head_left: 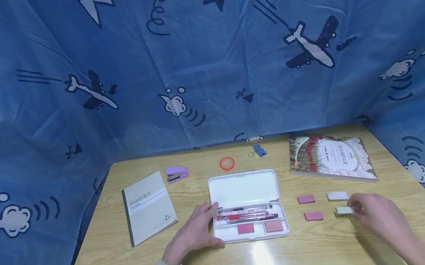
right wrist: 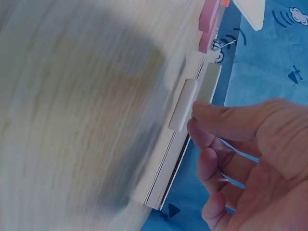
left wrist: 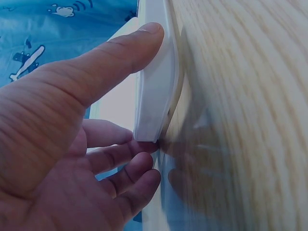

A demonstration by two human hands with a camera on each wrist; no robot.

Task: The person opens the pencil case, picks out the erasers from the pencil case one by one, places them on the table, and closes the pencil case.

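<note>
An open white pencil case (head_left: 243,188) lies in the middle of the wooden table (head_left: 105,260). Its tray holds several pens (head_left: 246,214) and two pink erasers (head_left: 259,227). My left hand (head_left: 203,223) rests against the case's left end. In the left wrist view my left hand (left wrist: 144,96) has its thumb (left wrist: 130,45) on the case's rim (left wrist: 156,91) and its fingers lying relaxed beside the corner. My right hand (head_left: 360,207) pinches the end of a white eraser (head_left: 344,210) that lies on the table; the right wrist view shows thumb and index finger (right wrist: 211,118) at that eraser (right wrist: 183,103).
A second white eraser (head_left: 337,196) and two pink erasers (head_left: 306,199) (head_left: 313,216) lie right of the case. A Gambit notebook (head_left: 148,206), purple stapler (head_left: 176,174), orange ring (head_left: 227,163), blue binder clip (head_left: 259,150) and illustrated book (head_left: 329,157) sit around it. Blue cloth walls enclose the table.
</note>
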